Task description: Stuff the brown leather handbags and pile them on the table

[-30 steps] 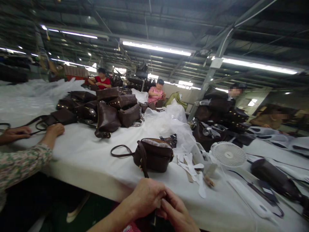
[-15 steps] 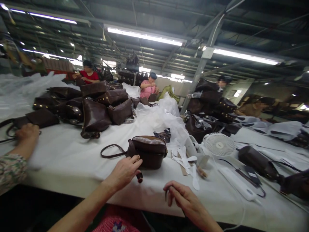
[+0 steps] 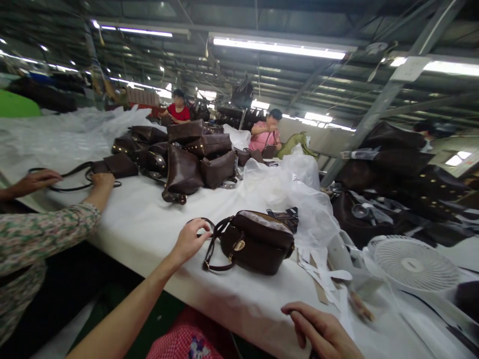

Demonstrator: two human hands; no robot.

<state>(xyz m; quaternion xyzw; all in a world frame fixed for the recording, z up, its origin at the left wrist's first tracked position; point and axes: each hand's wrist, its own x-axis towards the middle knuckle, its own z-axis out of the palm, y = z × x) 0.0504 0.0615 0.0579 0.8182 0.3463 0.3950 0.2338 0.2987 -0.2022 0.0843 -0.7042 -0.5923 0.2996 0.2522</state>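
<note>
A dark brown handbag (image 3: 258, 244) stands on the white-covered table, its top open with pale stuffing showing and a round gold tag (image 3: 239, 245) on its front. My left hand (image 3: 191, 242) is at the bag's left, thumb and fingers pinched on its thin strap (image 3: 214, 244). The strap's buckled part lies looped on the table. My right hand (image 3: 322, 331) is at the table's front edge, apart from the bag, with fingers curled. A bit of something dark shows under that hand, too hidden to name.
A pile of brown bags (image 3: 187, 164) lies behind. At left, a co-worker's hands touch another bag (image 3: 119, 165). Clear plastic (image 3: 299, 184), white strips (image 3: 322, 274) and a white fan (image 3: 413, 264) are at right. More bags (image 3: 389, 169) are stacked beyond the fan.
The view has swung right-to-left, shifting things rightward. My left hand has moved from the bag's front to its strap. The gold tag now shows. A co-worker's second hand has come into view.
</note>
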